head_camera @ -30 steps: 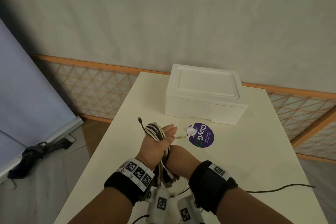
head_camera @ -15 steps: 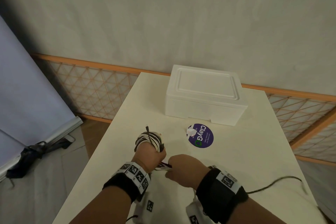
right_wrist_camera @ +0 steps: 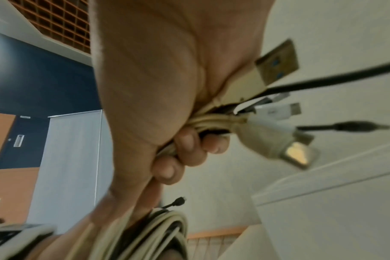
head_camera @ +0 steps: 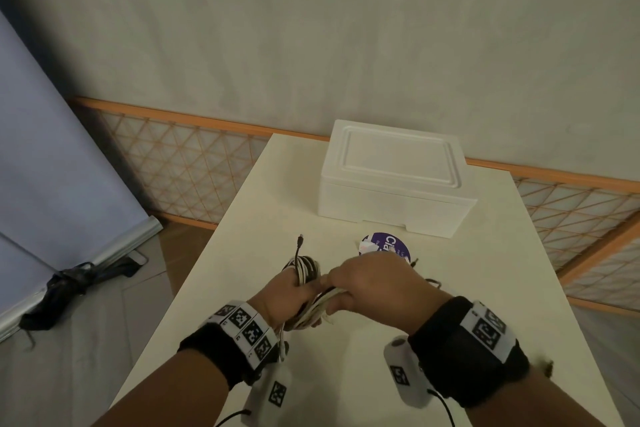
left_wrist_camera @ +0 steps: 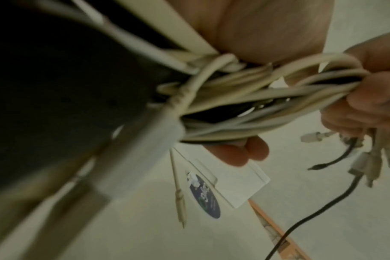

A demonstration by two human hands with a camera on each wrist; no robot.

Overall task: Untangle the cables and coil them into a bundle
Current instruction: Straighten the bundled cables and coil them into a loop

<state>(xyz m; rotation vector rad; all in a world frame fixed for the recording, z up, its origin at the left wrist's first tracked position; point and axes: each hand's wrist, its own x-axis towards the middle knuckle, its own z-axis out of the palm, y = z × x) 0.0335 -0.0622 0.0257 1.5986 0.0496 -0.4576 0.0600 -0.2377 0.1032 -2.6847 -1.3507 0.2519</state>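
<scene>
A coil of white and black cables (head_camera: pixel 304 270) is wound around my left hand (head_camera: pixel 284 295), which grips it above the near middle of the table. A black plug end (head_camera: pixel 300 240) sticks up from the coil. My right hand (head_camera: pixel 374 284) grips the loose strands of the same cables (left_wrist_camera: pixel 267 95) just right of the left hand, fingers curled round them. In the right wrist view several plugs, among them a USB plug (right_wrist_camera: pixel 276 63), hang out past my right hand (right_wrist_camera: pixel 185 154). A black cable (left_wrist_camera: pixel 323 216) trails off over the table.
A white foam box (head_camera: pixel 394 180) stands at the far side of the cream table (head_camera: pixel 485 288). A round purple sticker (head_camera: pixel 388 246) lies in front of it, partly behind my right hand. The table's left edge drops to the floor, where a dark bag (head_camera: pixel 69 284) lies.
My right hand moved up and right from below the left wrist to beside the left hand, taking the loose strands. The trailing black cable on the right has been drawn in.
</scene>
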